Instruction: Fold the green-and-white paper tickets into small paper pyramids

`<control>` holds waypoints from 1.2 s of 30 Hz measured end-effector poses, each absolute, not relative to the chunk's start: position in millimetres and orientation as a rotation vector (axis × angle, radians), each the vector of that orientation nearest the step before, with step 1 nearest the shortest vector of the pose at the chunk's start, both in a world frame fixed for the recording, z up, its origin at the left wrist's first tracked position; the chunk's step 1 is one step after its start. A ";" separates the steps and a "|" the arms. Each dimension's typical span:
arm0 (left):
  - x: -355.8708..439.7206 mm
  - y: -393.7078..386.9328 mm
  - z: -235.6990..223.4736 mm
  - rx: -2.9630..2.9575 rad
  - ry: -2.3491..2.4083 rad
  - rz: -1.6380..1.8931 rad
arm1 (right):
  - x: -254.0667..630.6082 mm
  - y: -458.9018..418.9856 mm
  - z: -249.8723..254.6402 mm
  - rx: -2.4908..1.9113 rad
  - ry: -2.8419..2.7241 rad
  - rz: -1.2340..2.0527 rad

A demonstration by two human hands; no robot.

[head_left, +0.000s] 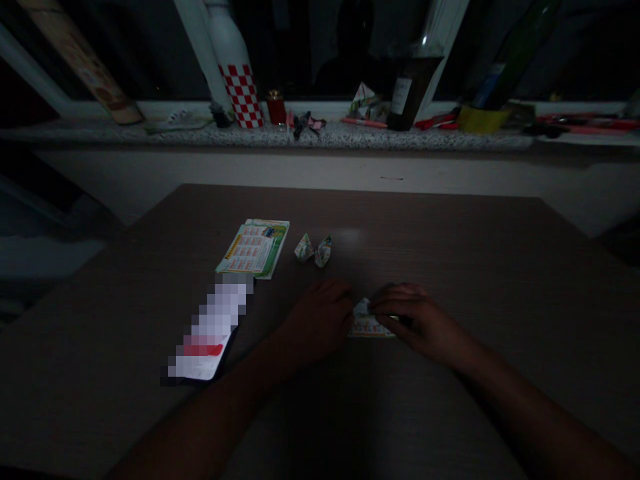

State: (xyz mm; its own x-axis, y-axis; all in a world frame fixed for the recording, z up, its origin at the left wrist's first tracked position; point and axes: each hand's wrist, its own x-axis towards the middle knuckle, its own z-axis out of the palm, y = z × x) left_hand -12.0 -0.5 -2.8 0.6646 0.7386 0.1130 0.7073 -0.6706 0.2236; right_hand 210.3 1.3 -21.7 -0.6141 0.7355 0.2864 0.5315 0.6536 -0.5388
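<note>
A small printed sheet of paper (367, 327), folded to a peak at its top, lies flat on the table between my hands. My left hand (325, 317) presses at the paper's left edge with its fingers curled together. From the other side my right hand (413, 317) pinches the paper's upper right part between thumb and fingers. The paper's side edges are hidden under the fingers. Just beyond my left hand stand two small folded paper pieces (305, 248) with pointed tips, side by side.
A stack of printed calendar cards (253, 248) lies left on the brown table (450, 240). Nearer me is a phone (210, 333) with a lit screen, partly blurred. On the granite windowsill (330, 139) are a checkered bottle (241, 93), a dark bottle (404, 97) and a red jar (276, 107).
</note>
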 end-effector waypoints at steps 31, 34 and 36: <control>-4.4 -3.3 -9.4 2.661 1.430 0.280 | 196.4 0.0 -36.0 -1.091 -2.221 0.468; -4.3 -4.1 -10.6 2.630 1.446 0.312 | 195.7 -0.4 -36.7 -1.099 -2.205 0.475; -3.6 -5.3 -11.6 2.610 1.451 0.354 | 195.4 -0.9 -36.8 -1.111 -2.198 0.478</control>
